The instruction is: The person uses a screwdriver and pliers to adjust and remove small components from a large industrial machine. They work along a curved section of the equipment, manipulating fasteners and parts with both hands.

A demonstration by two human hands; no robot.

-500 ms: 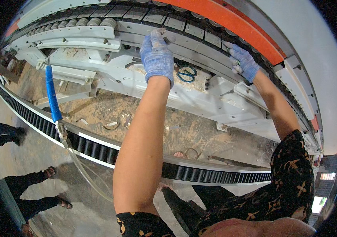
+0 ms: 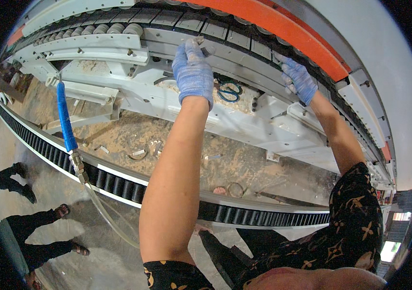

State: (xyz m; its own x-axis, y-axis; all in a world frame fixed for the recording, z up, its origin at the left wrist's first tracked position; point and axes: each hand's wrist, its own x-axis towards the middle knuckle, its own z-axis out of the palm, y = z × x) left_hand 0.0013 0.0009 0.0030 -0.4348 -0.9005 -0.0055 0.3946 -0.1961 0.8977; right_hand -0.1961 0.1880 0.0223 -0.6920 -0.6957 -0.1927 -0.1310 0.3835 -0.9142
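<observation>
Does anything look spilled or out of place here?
Yes. Apparent blue-handled scissors lie among pale shavings on the white metal machine frame, right of the blue-gloved left hand; whitish scraps litter the dusty brown floor. They look left lying about.

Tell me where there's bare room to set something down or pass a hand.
Passing: along the grey rail between left hand and right hand. Setting down: bare floor between sandalled feet and clear hose. Crowded: just below the rail, with shavings and a blue-looped tool.

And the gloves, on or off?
On: blue gloves cover the left hand and right hand; bare forearms show below them.
</observation>
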